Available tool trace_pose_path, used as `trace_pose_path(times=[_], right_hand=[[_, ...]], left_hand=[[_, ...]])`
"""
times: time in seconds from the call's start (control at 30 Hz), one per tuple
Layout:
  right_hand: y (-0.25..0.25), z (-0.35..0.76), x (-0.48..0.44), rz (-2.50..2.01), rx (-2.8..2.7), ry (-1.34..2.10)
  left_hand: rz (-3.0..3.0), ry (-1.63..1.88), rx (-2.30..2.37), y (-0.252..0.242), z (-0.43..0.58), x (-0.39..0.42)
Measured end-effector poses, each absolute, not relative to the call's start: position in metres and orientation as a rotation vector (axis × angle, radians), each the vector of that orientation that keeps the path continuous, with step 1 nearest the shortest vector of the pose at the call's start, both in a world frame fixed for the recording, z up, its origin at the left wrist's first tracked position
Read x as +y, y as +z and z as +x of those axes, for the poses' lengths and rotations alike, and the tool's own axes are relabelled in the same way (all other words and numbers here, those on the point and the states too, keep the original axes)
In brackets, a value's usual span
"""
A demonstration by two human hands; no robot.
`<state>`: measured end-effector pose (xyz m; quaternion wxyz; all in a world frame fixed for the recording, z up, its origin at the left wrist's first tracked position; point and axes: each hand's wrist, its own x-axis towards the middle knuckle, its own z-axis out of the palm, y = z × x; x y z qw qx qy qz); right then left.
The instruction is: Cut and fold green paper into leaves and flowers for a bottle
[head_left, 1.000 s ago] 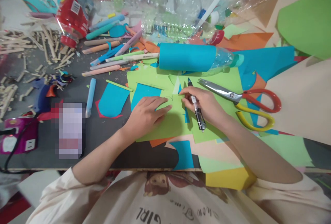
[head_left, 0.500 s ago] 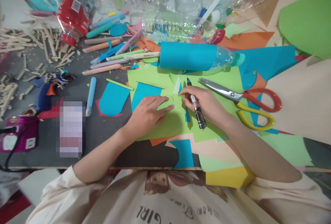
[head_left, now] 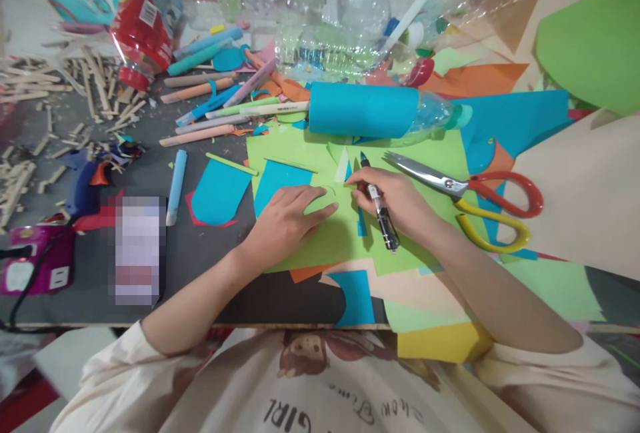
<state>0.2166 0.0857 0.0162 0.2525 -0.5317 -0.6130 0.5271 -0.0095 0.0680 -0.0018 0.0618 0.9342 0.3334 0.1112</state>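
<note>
Lime-green paper [head_left: 340, 236]: flat, between your hands. Left hand [head_left: 283, 223]: fingers loosely spread upon it, seemingly steadying it. Right hand [head_left: 400, 201]: curled, gripping pen [head_left: 386, 230], probably angled to leave fingertips free; whether they pinch paper, cannot tell. Blue-wrapped bottle [head_left: 363, 110]: twelve-to-one o'clock. Scissors [head_left: 453, 185]: three o'clock, presumably kept handy. Blue cut-out [head_left: 220, 192]: nine o'clock.

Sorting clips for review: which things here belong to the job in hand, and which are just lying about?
Likely in the job:
pen, in right hand
green paper, under left hand
scissors, perhaps, within reach

Likely just lying about:
phone
wood sticks
red-labelled bottle
</note>
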Motion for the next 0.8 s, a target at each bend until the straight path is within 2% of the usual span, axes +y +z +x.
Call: trace_pose_path(times=[0.4, 0.8], right_hand=[[0.019, 0.213, 0.085, -1.466, -1.505, 1.552], [0.016, 0.217, 0.085, -1.446, -1.745, 1.379]], left_hand=[[2.926, 0.412, 0.906, -0.001, -0.003, 0.064], [2.978, 0.319, 0.935, 0.003, 0.006, 0.048]])
